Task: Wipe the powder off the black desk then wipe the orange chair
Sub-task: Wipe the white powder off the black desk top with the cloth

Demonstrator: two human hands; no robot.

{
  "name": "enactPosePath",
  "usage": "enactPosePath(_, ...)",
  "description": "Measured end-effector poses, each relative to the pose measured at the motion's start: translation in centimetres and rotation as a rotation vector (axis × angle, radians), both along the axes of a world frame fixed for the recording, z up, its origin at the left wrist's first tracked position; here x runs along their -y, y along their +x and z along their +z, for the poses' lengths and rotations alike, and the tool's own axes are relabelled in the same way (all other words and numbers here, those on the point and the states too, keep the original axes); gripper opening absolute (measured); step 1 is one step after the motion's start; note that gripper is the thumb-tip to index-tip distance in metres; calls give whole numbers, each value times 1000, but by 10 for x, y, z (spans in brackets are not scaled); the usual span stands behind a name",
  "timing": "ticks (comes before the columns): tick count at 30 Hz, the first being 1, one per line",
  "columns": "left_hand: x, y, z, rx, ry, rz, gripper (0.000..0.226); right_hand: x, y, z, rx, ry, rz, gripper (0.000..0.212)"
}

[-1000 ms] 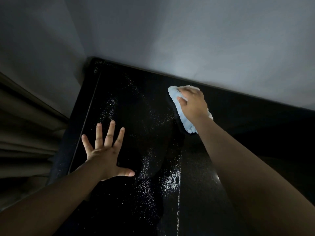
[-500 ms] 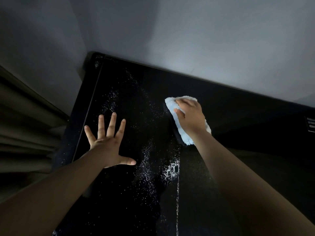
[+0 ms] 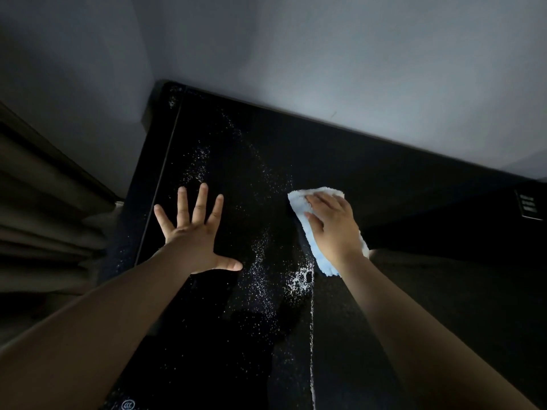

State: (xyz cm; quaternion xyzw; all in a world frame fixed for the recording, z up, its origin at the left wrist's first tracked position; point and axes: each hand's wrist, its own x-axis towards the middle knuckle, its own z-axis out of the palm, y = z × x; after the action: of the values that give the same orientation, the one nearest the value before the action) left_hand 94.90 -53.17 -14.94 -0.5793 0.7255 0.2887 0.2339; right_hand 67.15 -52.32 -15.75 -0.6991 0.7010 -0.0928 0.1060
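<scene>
The black desk (image 3: 236,350) fills the middle of the head view, strewn with white powder (image 3: 299,281) in scattered specks and a thin line running toward me. My right hand (image 3: 333,226) presses flat on a light blue cloth (image 3: 299,204) on the desk, just above the thickest patch of powder. To the left, my left hand (image 3: 195,235) lies flat on the desk with its fingers spread wide and holds nothing. The orange chair is out of sight.
A pale wall (image 3: 355,69) runs along the desk's far edge and meets another wall at the left corner. Dark pleated curtains (image 3: 44,217) hang at the left. A small label (image 3: 529,207) sits at the far right.
My right hand has drawn the cloth toward me along the desk, closer to the thick powder patch. My left hand stays flat in the same place.
</scene>
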Motion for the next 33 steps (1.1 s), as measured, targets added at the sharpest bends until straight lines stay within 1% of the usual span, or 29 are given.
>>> enactPosePath(3,0,-1,0,9,-2,2,142,-15,3,0,-6,-41,-1,34)
enactPosePath(14,-2,1,-4,4,-44,-8,142,-61,12,3,-41,-48,-25,35)
enactPosePath(15,-2,1,-4,3,-51,-10,142,-64,13,4,-50,-46,-25,36)
enactPosePath(17,-3,2,-5,-2,-67,-18,141,-71,17,6,-57,-40,-37,44)
enactPosePath(19,-6,5,-5,-10,-95,-44,136,-81,21,8,-53,-38,-65,49)
enactPosePath(22,-18,10,-4,-15,-160,-92,121,-98,26,10,-40,9,-103,52)
enactPosePath(25,-41,12,0,-38,-210,-124,106,-115,29,10,-33,34,-117,50)
enactPosePath(27,-65,12,5,-85,-173,-135,99,-123,30,11,-15,58,-135,44)
enactPosePath(29,-90,14,11,-114,-141,-144,97,-133,32,11,2,73,-144,37)
enactPosePath(33,-126,20,15,-90,-122,-156,103,-159,36,12,13,37,-136,37)
